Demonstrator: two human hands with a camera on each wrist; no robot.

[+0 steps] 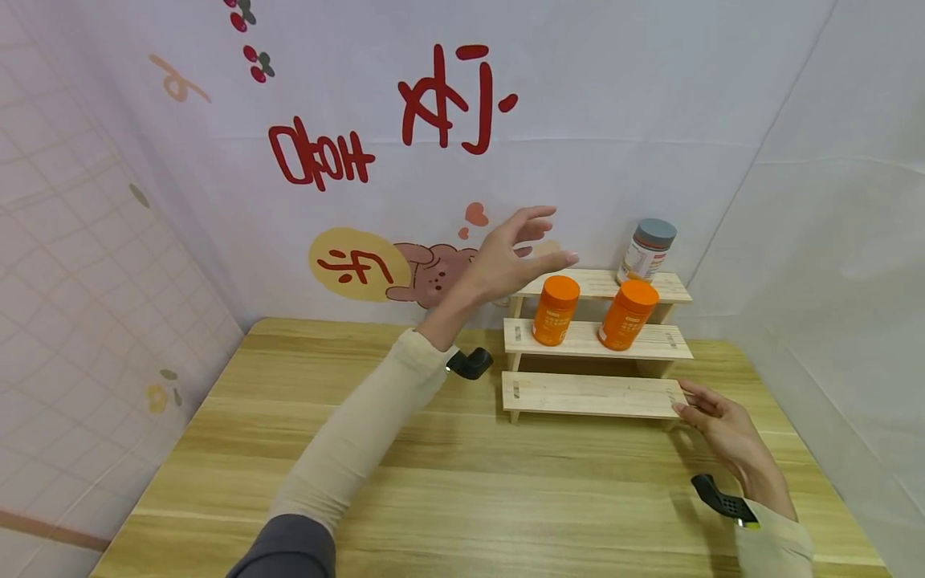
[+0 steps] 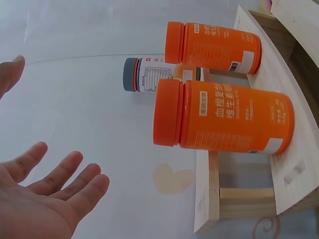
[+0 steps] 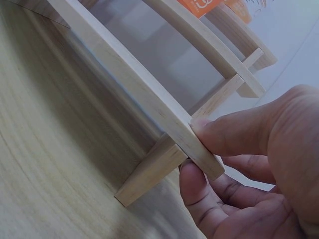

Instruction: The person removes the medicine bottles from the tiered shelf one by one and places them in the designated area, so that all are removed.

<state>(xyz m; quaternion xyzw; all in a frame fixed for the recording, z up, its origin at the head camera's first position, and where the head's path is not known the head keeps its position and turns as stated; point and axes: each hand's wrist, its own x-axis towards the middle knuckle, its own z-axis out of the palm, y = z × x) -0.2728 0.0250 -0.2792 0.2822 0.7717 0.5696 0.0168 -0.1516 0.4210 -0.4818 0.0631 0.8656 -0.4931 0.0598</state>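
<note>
A three-step wooden rack (image 1: 588,395) stands on the table. On its middle step are two orange bottles, a left one (image 1: 556,311) and a right one (image 1: 629,315); a white bottle with a grey-blue lid (image 1: 645,253) occupies the top step's right side. My left hand (image 1: 509,257) hovers beside the top step's left end, fingers spread and nothing between them. In the left wrist view that hand (image 2: 47,201) is apart from the bottles. My right hand (image 1: 726,433) pinches the right end of the lowest step, thumb above and fingers beneath in the right wrist view.
The wood-grain table (image 1: 462,490) reaches the printed cloth backdrop (image 1: 347,64) behind the rack. Another cloth wall (image 1: 853,321) rises close on the right. Black camera mounts sit at both wrists.
</note>
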